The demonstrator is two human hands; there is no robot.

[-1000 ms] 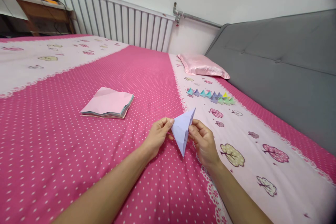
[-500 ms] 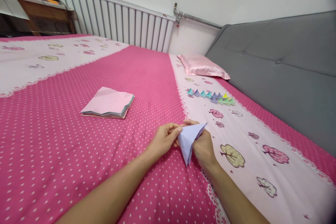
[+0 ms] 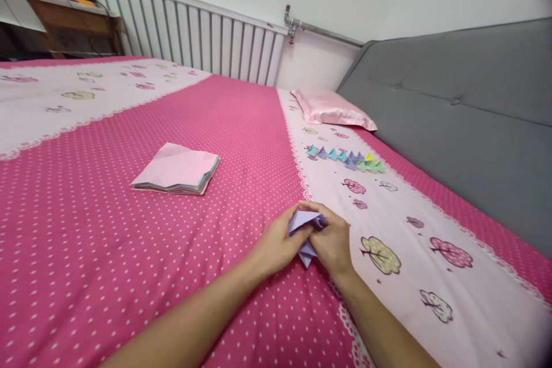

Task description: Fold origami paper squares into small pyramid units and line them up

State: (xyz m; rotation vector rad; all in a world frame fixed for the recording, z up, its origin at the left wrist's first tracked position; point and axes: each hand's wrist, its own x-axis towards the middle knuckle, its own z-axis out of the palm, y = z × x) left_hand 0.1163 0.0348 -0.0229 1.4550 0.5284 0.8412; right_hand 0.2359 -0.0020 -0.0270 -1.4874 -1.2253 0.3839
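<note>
A partly folded sheet of purple paper is held between my two hands just above the bed. My left hand is closed on its left side, with the thumb pressed across the middle of the paper. My right hand wraps round the right side, its fingertips largely hidden. One pointed corner of the paper sticks out below the hands, toward me. Farther off to the right, several small folded paper pieces in blue, purple, green and yellow sit in a line on the bedspread.
A stack of coloured paper sheets, pink on top, lies on the pink dotted bedspread to the left. A pink pillow rests near the grey headboard. Behind the bed stands a white radiator, with a desk at far left.
The purple paper, earlier spread as a wide triangle, is now squeezed together and more covered by the hands. My left thumb has moved across its front. The stack and small pieces stay put.
</note>
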